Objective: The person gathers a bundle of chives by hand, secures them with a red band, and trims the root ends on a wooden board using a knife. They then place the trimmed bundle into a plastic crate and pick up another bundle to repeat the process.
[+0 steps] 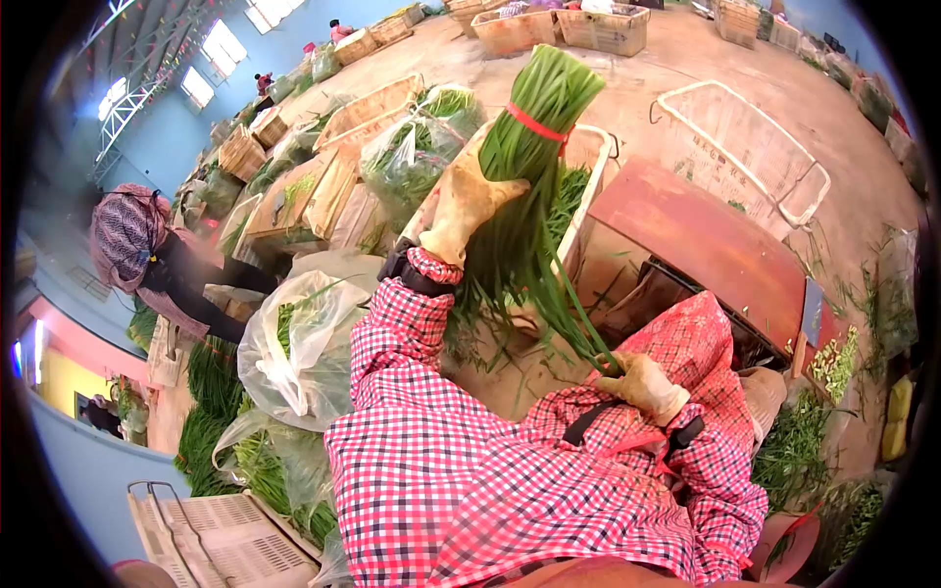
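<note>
Currently left hand point(469, 201), gloved, grip wrapped tight around chive bundle point(549, 88) just below red band point(537, 125). Bundle held up, tilted, over white crate point(600, 137). Right hand point(642, 384), gloved, grip pinching bundle's lower stalk ends. Bagged greens point(304, 338) beside left sleeve.

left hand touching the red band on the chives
Apart. Head view: tan-gloved left hand grips green chive bundle below thin red band; stalks show between.
</note>
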Motion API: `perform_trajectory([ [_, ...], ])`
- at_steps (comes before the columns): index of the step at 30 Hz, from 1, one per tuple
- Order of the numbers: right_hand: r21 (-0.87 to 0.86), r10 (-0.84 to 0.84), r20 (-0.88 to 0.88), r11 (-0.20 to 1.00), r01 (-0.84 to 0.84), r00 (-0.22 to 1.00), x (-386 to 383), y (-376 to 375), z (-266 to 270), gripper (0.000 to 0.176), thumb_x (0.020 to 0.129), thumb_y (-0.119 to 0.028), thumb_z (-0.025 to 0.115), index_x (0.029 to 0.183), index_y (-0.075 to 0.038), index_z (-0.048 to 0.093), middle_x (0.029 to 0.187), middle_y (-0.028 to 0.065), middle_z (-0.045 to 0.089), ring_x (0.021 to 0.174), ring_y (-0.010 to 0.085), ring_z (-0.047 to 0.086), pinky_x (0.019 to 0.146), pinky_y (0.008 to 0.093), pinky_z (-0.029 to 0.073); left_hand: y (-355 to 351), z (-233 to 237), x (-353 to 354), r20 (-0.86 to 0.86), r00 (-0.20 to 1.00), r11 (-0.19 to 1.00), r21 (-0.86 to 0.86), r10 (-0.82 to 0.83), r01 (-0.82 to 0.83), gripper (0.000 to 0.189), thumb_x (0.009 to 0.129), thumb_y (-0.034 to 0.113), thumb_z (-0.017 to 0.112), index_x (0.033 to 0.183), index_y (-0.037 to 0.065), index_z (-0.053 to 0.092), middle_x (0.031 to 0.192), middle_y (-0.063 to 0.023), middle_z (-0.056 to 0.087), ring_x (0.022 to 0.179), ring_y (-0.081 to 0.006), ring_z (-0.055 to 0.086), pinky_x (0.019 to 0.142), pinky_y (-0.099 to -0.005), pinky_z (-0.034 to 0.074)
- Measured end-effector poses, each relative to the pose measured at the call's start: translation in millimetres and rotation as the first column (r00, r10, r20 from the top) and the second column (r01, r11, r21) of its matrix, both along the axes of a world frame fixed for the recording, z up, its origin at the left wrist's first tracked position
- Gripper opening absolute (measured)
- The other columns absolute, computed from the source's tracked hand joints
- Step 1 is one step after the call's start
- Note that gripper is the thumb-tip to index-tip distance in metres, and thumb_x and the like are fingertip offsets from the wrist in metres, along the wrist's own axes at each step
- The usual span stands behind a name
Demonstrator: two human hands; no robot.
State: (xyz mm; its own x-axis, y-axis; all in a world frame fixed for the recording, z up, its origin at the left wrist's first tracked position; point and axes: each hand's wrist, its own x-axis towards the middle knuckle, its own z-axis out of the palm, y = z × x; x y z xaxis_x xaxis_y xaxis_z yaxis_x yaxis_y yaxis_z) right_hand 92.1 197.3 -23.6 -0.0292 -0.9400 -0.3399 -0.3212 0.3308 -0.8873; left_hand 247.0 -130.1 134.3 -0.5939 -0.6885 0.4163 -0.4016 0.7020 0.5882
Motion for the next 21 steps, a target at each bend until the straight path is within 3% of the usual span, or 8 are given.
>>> perform_trajectory([
  [3,0.045,0.008,0.043,0.999,-0.01,0.999,-6,8,4,0.047,0.092,-0.023,0.075,0.132,-0.001,0.064,0.091,0.0105,0.073,0.078,0.0168,0.067,0.07,0.0312,0.054,7,5,8,0.205,0.943,0.952,-0.215,0.262,-0.217,0.078,0.074,0.03,0.09,0.139,0.004,0.055,0.111,-0.0177,0.075,0.102,-0.034,0.072,0.09,-0.0394,0.056],
  [7,0.024,-0.087,0.011,0.996,0.087,0.996,-15,13,4,0.043,0.095,-0.023,0.073,0.132,-0.002,0.065,0.099,0.0141,0.075,0.079,0.0175,0.069,0.071,0.0309,0.057,0,-12,21,0.255,0.91,0.864,-0.471,0.326,-0.177,0.085,0.073,0.036,0.089,0.143,0.006,0.051,0.11,-0.0173,0.072,0.101,-0.0336,0.071,0.086,-0.0385,0.056],
  [10,-0.015,-0.201,0.016,0.979,0.201,0.979,-21,11,8,0.035,0.096,-0.017,0.072,0.127,-0.002,0.069,0.091,0.0109,0.074,0.073,0.0156,0.066,0.066,0.0316,0.054,-2,-22,27,0.317,0.873,0.82,-0.553,0.371,-0.147,0.089,0.071,0.034,0.09,0.146,0.006,0.05,0.114,-0.0165,0.072,0.104,-0.0317,0.07,0.088,-0.0369,0.056],
  [12,-0.218,-0.195,-0.025,0.958,0.185,0.981,-31,6,-14,0.027,0.096,-0.015,0.072,0.118,0.001,0.07,0.089,0.0073,0.071,0.071,0.0133,0.062,0.065,0.0289,0.052,-5,-28,33,0.313,0.877,0.794,-0.597,0.363,-0.116,0.09,0.07,0.032,0.091,0.146,0.005,0.05,0.114,-0.0165,0.072,0.104,-0.0314,0.07,0.09,-0.0358,0.056],
  [13,-0.308,-0.193,-0.047,0.936,0.169,0.98,-31,4,-9,0.023,0.097,-0.014,0.072,0.113,0.002,0.07,0.088,0.0056,0.069,0.071,0.0122,0.06,0.065,0.0276,0.051,-6,-29,36,0.291,0.898,0.795,-0.598,0.329,-0.098,0.088,0.07,0.031,0.091,0.145,0.008,0.052,0.112,-0.0169,0.072,0.101,-0.0323,0.071,0.088,-0.0375,0.057],
  [15,0.124,-0.367,0.046,0.925,0.359,0.929,-34,0,19,0.019,0.096,-0.01,0.073,0.11,0.002,0.071,0.094,0.0071,0.073,0.084,0.0152,0.065,0.076,0.0283,0.053,-4,-26,35,0.322,0.873,0.869,-0.455,0.366,-0.196,0.084,0.07,0.032,0.091,0.143,0.013,0.054,0.107,-0.017,0.074,0.096,-0.0336,0.073,0.084,-0.0399,0.058],
  [17,-0.197,-0.398,0.013,0.898,0.393,0.917,-45,9,3,0.024,0.097,-0.011,0.071,0.117,0.001,0.071,0.098,0.0081,0.075,0.087,0.014,0.067,0.076,0.0278,0.055,-22,-24,45,0.382,0.861,0.916,-0.346,0.336,-0.204,0.079,0.073,0.037,0.089,0.142,0.018,0.055,0.105,-0.0161,0.075,0.096,-0.0342,0.074,0.082,-0.0418,0.059],
  [21,-0.049,-0.475,-0.091,0.88,0.473,0.875,-71,16,40,0.028,0.099,-0.012,0.069,0.125,0.0,0.071,0.108,0.0105,0.076,0.095,0.0119,0.069,0.086,0.0259,0.055,-38,5,54,0.661,0.608,0.897,-0.296,0.44,-0.327,0.072,0.077,0.038,0.087,0.137,0.013,0.057,0.112,-0.0173,0.075,0.105,-0.0328,0.072,0.094,-0.0416,0.057],
])
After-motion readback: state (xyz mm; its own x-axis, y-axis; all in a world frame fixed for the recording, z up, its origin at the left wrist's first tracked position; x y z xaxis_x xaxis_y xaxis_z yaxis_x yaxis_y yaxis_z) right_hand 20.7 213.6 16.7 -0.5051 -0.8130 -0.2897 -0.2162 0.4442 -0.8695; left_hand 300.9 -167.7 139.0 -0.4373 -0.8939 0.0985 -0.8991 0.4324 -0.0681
